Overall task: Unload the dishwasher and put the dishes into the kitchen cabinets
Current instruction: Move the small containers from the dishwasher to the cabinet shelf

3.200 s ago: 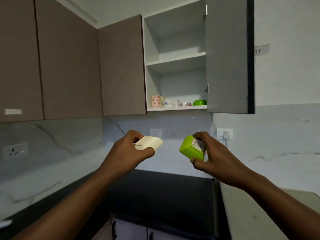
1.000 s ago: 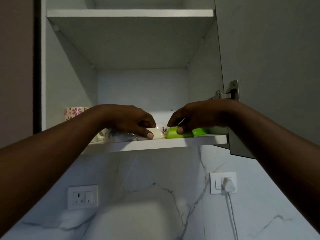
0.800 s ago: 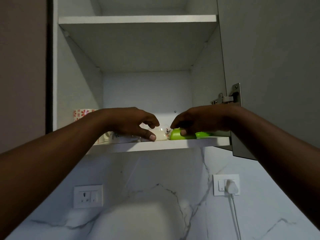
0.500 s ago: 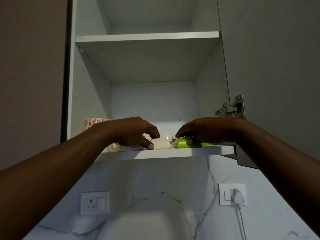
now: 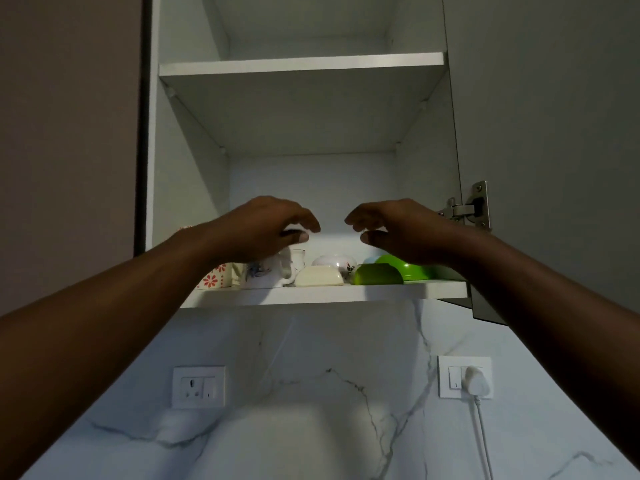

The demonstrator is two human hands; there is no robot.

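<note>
A cream square dish and a green square dish lie upside down side by side at the front of the lowest cabinet shelf. My left hand hovers above and left of the cream dish, fingers loosely curled, holding nothing. My right hand hovers above the green dish, also loose and empty. Neither hand touches a dish.
On the same shelf stand a red-flowered mug, a white patterned mug, a flowered white bowl and a green bowl. The upper shelf is bare. The open door hangs at right. Wall sockets sit below.
Both hands have let go of the cream and green dishes and lifted up off them. The dishes stay on the shelf edge.
</note>
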